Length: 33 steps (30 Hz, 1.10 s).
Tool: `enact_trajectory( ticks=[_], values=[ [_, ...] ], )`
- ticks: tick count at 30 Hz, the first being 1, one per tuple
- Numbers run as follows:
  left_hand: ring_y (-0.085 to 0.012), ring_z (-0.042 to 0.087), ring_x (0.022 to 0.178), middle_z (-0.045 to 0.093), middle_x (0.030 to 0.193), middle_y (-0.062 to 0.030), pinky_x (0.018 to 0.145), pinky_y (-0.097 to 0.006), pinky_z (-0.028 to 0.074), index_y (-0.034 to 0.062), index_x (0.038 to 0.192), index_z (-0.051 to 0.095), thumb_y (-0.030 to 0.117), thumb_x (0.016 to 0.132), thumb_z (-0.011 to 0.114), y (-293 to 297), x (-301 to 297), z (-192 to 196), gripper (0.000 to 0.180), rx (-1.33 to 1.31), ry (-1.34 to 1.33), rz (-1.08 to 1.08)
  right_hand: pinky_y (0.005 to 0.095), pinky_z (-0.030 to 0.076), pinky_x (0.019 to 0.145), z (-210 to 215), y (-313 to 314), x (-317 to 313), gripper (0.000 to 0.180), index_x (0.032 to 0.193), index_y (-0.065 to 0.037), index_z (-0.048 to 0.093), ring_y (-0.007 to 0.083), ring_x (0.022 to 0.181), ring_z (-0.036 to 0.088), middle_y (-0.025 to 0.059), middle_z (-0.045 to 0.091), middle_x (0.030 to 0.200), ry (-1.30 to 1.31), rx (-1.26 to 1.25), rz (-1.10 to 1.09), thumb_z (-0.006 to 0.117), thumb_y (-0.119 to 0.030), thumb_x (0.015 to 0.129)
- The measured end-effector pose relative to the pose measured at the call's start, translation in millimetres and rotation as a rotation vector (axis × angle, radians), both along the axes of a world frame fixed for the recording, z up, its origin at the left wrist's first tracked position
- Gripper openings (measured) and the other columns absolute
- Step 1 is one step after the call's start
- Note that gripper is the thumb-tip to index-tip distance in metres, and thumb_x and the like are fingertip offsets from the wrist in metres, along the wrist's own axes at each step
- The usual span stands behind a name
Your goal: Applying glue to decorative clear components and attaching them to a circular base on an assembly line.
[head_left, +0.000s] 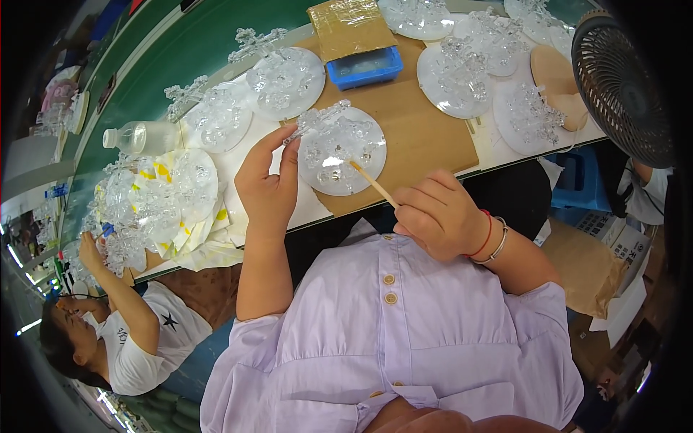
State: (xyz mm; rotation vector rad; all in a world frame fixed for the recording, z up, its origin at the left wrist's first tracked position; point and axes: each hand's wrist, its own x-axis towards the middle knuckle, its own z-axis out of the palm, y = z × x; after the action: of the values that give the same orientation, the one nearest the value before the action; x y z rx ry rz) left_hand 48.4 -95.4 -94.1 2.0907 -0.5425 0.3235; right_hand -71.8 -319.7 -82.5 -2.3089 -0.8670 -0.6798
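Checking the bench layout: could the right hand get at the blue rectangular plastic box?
Probably yes: bare brown cardboard leads to the box, though the right hand holds a slim pale stick.

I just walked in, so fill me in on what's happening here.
The person's left hand pinches clear parts at the upper-left edge of a white disc on brown cardboard. The right hand holds a slim brush-like stick, its tip over the disc. Other discs with clear parts lie around. A co-worker is at left.

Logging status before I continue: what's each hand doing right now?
Left hand: thumb and forefinger closed on a clear piece.
Right hand: closed, holding a thin brush.
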Motion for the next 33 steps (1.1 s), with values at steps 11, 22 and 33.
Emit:
enact_trajectory(
  ticks=[11, 22, 33],
  values=[
    [-0.0200, 0.068, 0.086, 0.071, 0.094, -0.0094, 0.076, -0.028, 0.052, 0.0049, 0.101, 0.070, 0.003, 0.082, 0.070, -1.6, 2.0, -0.5, 0.019, -0.026, -0.013, -0.009, 0.0378, 0.044, 0.068, -0.5, -18.6, 30.9, 0.008, 0.098, -0.003, 0.052, 0.0295, 0.072, 0.055, 0.0163, 0.062, 0.091, 0.316, 0.318, -0.019, 0.052, -0.010, 0.094],
    [-0.0238, 0.067, 0.082, 0.071, 0.092, -0.0082, 0.072, -0.030, 0.052, 0.0059, 0.096, 0.070, 0.006, 0.079, 0.072, 1.0, 6.1, 0.4, 0.017, -0.058, -0.070, -0.017, 0.0371, 0.041, 0.058, 11.4, -15.6, 27.4, 0.009, 0.098, -0.003, 0.051, 0.0264, 0.062, 0.052, 0.0153, 0.062, 0.086, 0.213, 0.116, 0.065, 0.054, -0.008, 0.092],
    [-0.0229, 0.067, 0.080, 0.070, 0.089, -0.0088, 0.071, -0.030, 0.051, 0.0048, 0.094, 0.070, 0.006, 0.078, 0.073, 7.4, 7.7, -1.3, 0.017, -0.010, -0.095, -0.047, 0.0368, 0.041, 0.058, -0.1, -7.6, 35.5, 0.009, 0.098, -0.004, 0.050, 0.0274, 0.061, 0.054, 0.0140, 0.063, 0.082, 0.248, 0.209, 0.048, 0.056, -0.007, 0.091]
  ],
)
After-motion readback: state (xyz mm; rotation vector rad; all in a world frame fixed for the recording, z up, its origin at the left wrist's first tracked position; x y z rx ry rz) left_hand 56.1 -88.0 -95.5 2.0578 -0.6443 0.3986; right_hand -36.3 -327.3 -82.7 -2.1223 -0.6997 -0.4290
